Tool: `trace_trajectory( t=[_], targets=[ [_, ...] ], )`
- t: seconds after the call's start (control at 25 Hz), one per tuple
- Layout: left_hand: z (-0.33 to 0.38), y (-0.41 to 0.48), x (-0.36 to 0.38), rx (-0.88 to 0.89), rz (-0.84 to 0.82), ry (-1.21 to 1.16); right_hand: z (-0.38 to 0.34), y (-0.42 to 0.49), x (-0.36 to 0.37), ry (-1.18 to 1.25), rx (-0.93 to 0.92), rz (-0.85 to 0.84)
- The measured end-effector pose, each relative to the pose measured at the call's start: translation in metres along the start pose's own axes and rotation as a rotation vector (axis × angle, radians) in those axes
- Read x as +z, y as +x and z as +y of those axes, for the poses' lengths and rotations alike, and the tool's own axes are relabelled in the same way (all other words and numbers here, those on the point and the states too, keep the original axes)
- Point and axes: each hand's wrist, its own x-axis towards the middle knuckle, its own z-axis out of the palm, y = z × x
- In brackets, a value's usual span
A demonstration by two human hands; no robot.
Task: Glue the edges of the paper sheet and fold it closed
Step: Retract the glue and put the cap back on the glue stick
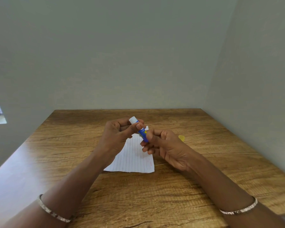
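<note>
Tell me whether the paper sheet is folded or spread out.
Spread out: the paper sheet lies flat on the table, lined face up, no fold visible; its far end is hidden.

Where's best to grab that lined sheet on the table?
Probably pinch the lined sheet at its near right corner, coming from the near side: it lies flat, that corner is bare, while the left hand and right hand hold the glue stick over its far part.

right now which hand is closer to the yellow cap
Right. The right hand is close in front of the yellow cap; the left hand is farther left, past the glue stick.
</note>
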Motion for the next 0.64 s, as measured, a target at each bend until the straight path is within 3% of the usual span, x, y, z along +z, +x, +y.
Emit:
trace_trajectory(
  t=[0.16,0.4,0.64],
  targets=[
    [0.0004,-0.0007,-0.0016,0.001,0.004,-0.011,-0.0004,-0.0011,0.001,0.002,0.035,-0.053],
    [0.0004,-0.002,0.0018,-0.001,-0.036,0.032,0.005,0.0012,-0.0018,-0.162,-0.02,0.032],
    [0.0012,0.0003,-0.0023,-0.003,0.029,0.011,-0.0012,0.0002,-0.0002,0.007,0.044,0.007]
  ],
)
